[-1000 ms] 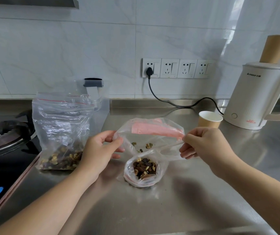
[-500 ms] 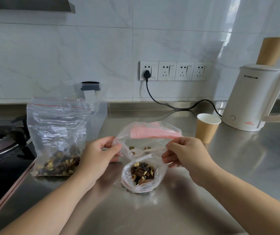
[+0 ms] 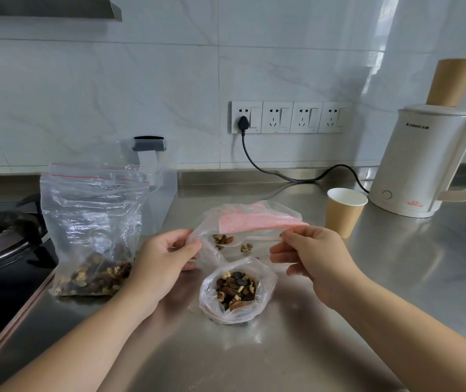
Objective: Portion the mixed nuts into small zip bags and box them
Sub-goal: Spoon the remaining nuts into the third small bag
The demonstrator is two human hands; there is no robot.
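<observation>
Hands back apart — left hand [image 3: 160,260] and right hand [image 3: 309,254] each pinch the small zip bag [image 3: 250,222] rim, mouth re-spread; spoon [image 3: 243,241] inside, portioning continues

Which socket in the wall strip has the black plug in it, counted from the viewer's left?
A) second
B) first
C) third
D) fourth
B: the black plug sits in the leftmost outlet of the socket strip, and its cord runs right toward the kettle; the other three outlets are bare.
</observation>
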